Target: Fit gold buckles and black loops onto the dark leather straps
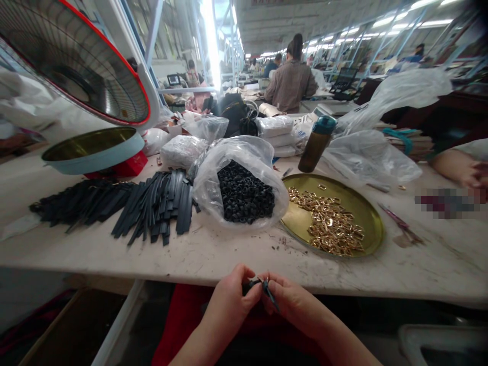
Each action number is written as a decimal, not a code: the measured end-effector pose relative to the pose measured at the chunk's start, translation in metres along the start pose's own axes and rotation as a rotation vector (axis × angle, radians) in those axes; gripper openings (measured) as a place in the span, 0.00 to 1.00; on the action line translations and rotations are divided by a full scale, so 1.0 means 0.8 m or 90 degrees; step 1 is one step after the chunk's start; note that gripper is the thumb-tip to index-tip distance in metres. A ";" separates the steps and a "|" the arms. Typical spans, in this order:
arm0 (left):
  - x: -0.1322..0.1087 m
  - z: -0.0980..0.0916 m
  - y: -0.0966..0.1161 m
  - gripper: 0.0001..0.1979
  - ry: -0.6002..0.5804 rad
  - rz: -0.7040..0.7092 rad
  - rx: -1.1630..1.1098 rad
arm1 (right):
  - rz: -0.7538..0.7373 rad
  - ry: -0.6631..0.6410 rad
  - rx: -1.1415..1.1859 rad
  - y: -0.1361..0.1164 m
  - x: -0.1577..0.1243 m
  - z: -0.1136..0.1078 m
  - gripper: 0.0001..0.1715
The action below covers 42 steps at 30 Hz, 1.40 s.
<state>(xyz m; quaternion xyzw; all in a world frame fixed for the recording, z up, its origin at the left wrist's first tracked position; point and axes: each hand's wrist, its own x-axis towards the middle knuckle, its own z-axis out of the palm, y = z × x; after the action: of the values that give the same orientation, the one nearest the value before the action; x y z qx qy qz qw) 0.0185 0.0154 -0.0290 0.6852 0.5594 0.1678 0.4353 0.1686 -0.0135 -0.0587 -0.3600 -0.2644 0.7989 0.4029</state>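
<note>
Just off the table's front edge, my left hand (236,292) pinches a dark strap (271,296). Close against it, my right hand (285,295) is closed on the same strap, part of which hangs below the fingers. Whether a metal piece sits between the fingertips is too small to tell. Beyond my hands stands an open clear plastic bag (204,195) full of small black loops (247,195). A round gold tray (369,218) to its right holds a heap of gold metal buckles (335,226). Black strips (160,203) lie in bundles left of the bag.
A red-rimmed fan (91,66) leans in at upper left, above a blue round tin (95,152) on a red base. A brown bottle (316,145) stands behind the tray. Scissors (402,223) lie right of it. Another person's hands (468,170) are at far right.
</note>
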 end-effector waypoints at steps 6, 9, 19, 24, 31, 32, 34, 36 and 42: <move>-0.009 0.000 0.001 0.07 0.011 -0.011 -0.009 | -0.024 0.031 -0.003 0.009 -0.005 0.000 0.19; -0.015 0.000 0.000 0.07 -0.039 0.006 -0.129 | -0.101 0.103 -0.115 0.011 -0.003 -0.005 0.21; -0.009 0.017 -0.007 0.09 -0.126 -0.057 -0.385 | -0.258 0.216 -0.599 0.009 -0.003 -0.012 0.10; -0.007 0.019 -0.006 0.11 -0.193 -0.155 -0.473 | -0.232 0.104 -0.684 0.006 -0.016 -0.021 0.11; -0.011 0.025 -0.014 0.11 -0.210 -0.132 -0.484 | -0.233 0.028 -0.787 -0.002 -0.025 -0.019 0.12; -0.012 0.027 -0.015 0.12 -0.207 -0.127 -0.488 | -0.219 0.015 -0.758 -0.002 -0.026 -0.019 0.12; -0.014 0.027 -0.016 0.13 -0.208 -0.127 -0.493 | -0.200 0.019 -0.695 0.002 -0.027 -0.021 0.14; -0.016 0.022 -0.016 0.16 -0.218 -0.130 -0.471 | -0.204 0.066 -0.652 0.011 -0.026 -0.024 0.15; -0.023 0.012 -0.016 0.10 -0.279 -0.144 -0.326 | -0.231 0.133 -0.617 0.029 -0.025 -0.027 0.15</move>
<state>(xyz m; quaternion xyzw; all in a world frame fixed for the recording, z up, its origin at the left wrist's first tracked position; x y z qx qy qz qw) 0.0117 -0.0049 -0.0395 0.5076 0.4647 0.1022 0.7182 0.1834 -0.0395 -0.0814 -0.5309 -0.6203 0.4620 0.3463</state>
